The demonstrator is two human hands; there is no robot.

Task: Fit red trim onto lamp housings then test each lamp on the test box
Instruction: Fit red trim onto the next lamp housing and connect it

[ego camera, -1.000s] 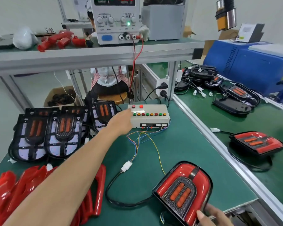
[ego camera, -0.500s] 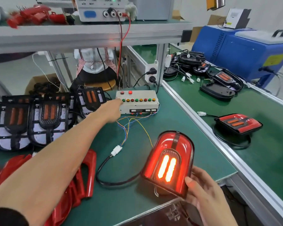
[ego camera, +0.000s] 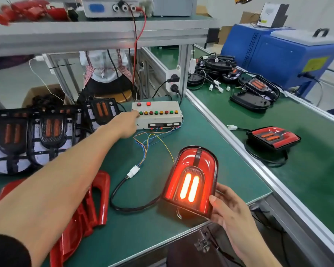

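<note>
Your left hand [ego camera: 126, 124] reaches across the green counter [ego camera: 210, 143] to the test box [ego camera: 157, 115]; its fingertips meet the left end of the row of coloured buttons, but how the fingers lie is hidden behind the back of the hand, so you cannot tell whether it is released or clenched. Your right hand [ego camera: 228, 207] grasps the lamp [ego camera: 191, 180] by its lower right edge, thumb on the face, and holds it tilted up at the counter's near edge. The lamp carries its red trim, and its two central bars glow bright orange-red. A black cable [ego camera: 120, 191] runs from beneath the lamp in a loop to a white plug [ego camera: 133, 171], from which thin coloured wires [ego camera: 147, 143] lead to the front of the test box.

To the left, several black lamp housings [ego camera: 46, 135] without trim lie side by side, one more [ego camera: 101, 110] just left of the test box. Near your left forearm, loose red trim pieces [ego camera: 96, 201] are heaped at the counter's near-left corner. On the neighbouring counter to the right, a finished lamp [ego camera: 274, 137] lies flat on its coiled cable, well apart from a cluster of dark housings [ego camera: 258, 87] and cables beside a blue machine [ego camera: 281, 54]. On the shelf [ego camera: 96, 33] above, red and black leads drop from a power supply [ego camera: 114, 6], with further red parts [ego camera: 31, 10] at the left.
</note>
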